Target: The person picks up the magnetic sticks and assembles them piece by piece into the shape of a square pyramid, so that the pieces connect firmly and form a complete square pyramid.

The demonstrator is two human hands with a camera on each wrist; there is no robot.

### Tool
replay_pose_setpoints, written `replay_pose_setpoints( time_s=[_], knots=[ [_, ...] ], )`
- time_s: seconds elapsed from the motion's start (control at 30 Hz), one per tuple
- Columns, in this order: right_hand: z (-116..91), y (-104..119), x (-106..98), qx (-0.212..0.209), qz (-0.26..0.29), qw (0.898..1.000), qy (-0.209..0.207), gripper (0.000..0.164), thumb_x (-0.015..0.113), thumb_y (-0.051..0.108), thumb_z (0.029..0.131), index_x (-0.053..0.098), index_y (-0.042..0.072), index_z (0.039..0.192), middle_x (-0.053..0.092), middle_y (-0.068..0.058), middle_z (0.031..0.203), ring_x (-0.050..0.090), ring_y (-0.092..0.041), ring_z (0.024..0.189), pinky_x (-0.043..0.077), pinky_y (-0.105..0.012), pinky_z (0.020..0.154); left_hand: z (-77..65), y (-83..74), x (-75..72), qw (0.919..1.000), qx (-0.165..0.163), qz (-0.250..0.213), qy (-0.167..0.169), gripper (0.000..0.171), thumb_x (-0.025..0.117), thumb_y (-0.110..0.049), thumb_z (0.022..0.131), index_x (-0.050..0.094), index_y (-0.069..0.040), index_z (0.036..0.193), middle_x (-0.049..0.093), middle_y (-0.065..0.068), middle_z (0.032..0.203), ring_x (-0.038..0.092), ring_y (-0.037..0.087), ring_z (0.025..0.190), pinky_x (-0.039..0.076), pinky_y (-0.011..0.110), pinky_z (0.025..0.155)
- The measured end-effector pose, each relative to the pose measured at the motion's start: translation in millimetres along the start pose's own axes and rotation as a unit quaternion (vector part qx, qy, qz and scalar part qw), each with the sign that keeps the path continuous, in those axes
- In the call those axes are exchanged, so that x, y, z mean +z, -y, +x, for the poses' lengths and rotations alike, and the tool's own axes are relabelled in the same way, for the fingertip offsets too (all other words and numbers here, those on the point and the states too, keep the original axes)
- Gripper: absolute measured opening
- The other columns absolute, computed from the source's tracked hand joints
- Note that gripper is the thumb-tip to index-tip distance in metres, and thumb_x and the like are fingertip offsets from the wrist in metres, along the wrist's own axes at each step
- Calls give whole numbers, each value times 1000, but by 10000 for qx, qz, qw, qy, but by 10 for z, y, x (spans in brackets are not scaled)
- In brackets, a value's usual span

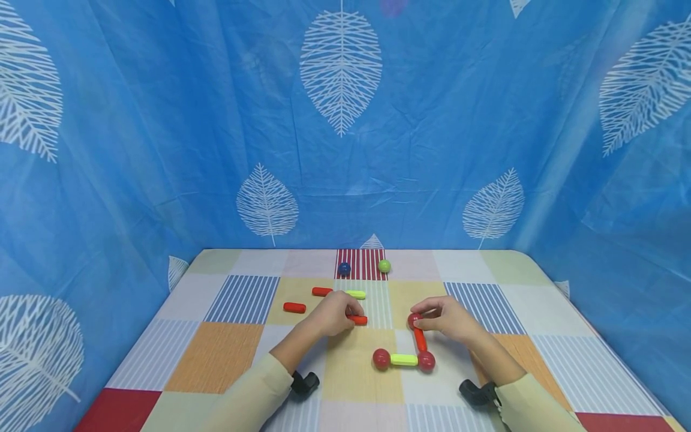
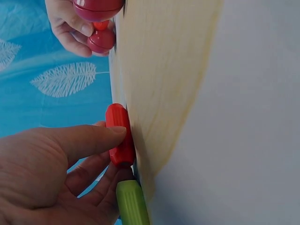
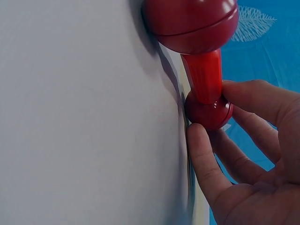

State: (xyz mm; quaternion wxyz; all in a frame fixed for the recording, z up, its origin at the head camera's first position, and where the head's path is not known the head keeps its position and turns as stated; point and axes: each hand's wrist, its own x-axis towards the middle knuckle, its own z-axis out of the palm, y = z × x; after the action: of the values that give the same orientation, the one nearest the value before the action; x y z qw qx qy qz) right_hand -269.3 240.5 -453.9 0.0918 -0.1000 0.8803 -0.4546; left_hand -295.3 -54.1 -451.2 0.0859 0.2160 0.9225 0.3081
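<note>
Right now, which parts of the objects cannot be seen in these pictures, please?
- Red stick in left hand, head view: left end, covered by that hand.
- Green stick, left wrist view: lower end, cut by bottom edge.
- Nearest red ball, right wrist view: top, cut by upper edge.

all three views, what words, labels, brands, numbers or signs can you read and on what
No readable text in any view.
Red rods, yellow-green rods and balls: no lettering visible.
Tablecloth and blue curtain: patterns only.
Black wrist devices: any marking is too small to read.
</note>
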Motion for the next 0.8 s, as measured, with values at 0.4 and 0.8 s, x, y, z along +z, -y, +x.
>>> replay_pose_setpoints(
  time_s=[0.4, 0.8],
  knots=[
    [3, -21, 2, 89, 35, 10000, -13, 30, 82, 13, 85, 76, 7, 114, 75, -9, 112, 66, -21, 94, 56, -33, 77, 8, 29, -16, 9993, -89, -331, 156, 20, 81, -3, 84, 80, -17, 99, 73, -6, 93, 60, 13, 86, 58, 33, 85],
    [3, -18, -5, 191, 214, 9996, 16, 31, 81, 13, 86, 76, 7, 115, 75, -9, 112, 66, -20, 95, 56, -32, 78, 54, 19, -26, 9971, 605, -402, 217, 29, 78, -4, 83, 79, -18, 108, 74, -8, 104, 61, 8, 92, 56, 29, 89]
  ],
)
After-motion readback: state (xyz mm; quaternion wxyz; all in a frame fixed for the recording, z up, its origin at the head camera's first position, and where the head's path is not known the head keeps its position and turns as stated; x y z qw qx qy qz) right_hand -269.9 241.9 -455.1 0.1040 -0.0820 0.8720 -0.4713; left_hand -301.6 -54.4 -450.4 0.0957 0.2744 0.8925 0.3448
